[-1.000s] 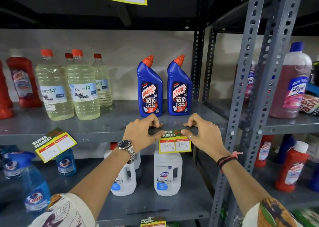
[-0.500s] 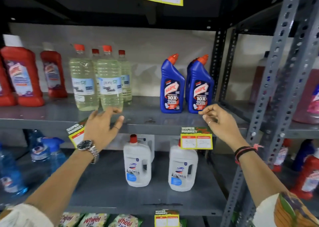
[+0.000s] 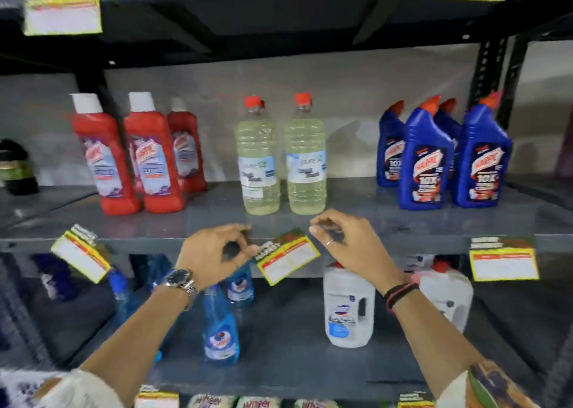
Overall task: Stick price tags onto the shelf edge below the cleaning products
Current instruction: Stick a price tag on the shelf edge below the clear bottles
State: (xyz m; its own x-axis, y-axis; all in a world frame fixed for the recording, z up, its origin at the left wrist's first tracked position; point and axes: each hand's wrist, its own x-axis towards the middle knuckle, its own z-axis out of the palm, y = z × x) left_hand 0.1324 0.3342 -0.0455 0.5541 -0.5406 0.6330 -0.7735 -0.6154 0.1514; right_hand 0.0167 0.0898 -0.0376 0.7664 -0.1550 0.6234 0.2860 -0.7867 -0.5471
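**At shelf edge: 1 tag going on, tilted**

Below the 2 clear bottles (image 3: pixel 280 162), a price tag (image 3: pixel 288 259) sits on the shelf edge (image 3: pixel 148 243), tilted w/ its right end higher. Left hand (image 3: pixel 214 252) is curled, thumb + fingertips pinched just by the tag's upper-left corner; can't tell if it's actually gripping it. Right hand (image 3: pixel 347 246) hovers at the tag's upper-right, thumb + forefinger pinched nearly shut, nothing visible between them.

Same edge carries 2 more tags: tilted tag (image 3: pixel 81 257) far left, straight tag (image 3: pixel 503 258) far right. On the shelf above: 3 red bottles (image 3: pixel 139 156), 4 blue bottles (image 3: pixel 443 156). Shelf below: 2 white jugs (image 3: pixel 348 305) and blue spray bottles (image 3: pixel 220 330), too blurred to count.
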